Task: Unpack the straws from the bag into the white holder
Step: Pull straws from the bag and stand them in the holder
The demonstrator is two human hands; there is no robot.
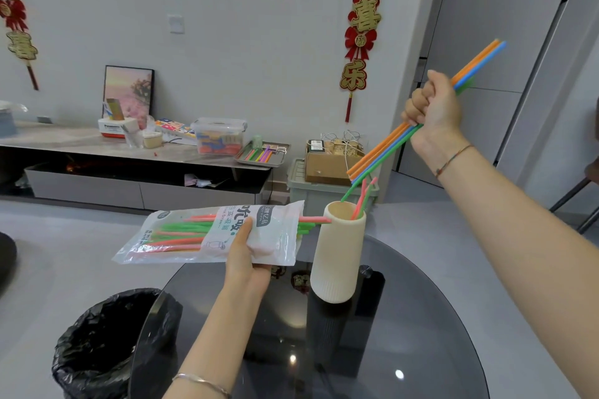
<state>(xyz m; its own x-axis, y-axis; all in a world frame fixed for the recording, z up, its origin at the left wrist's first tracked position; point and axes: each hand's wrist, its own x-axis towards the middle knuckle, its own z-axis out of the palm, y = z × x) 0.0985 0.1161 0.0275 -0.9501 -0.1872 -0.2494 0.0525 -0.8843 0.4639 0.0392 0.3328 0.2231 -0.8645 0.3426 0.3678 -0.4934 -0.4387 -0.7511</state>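
- Left hand [246,256] holds the bag [210,233] flat in the air, fingers curled under it and thumb pressed on top of the label.
- The bag is clear plastic with pink and green straws inside. A few poke out of the open end, and one pink tip nearly touches the holder's rim.
- The bag's label is mostly Chinese characters. The only Latin bit I can make out is "…ink Straw".
- Right hand [434,107] is a tight fist around a bundle of long straws [382,155] in orange, blue and green, slanting down to the left.
- Their lower ends hang just over the white holder [338,253], with the green one reaching down to about the rim.
- The holder stands upright on the dark glass table [421,317] with a few pink and green straws [359,201] leaning inside.
- The red wall hanging [359,29] has gold characters, and 喜 and 乐 are readable.
- The bin with a black liner [107,340] sits on the floor to the left of the table.
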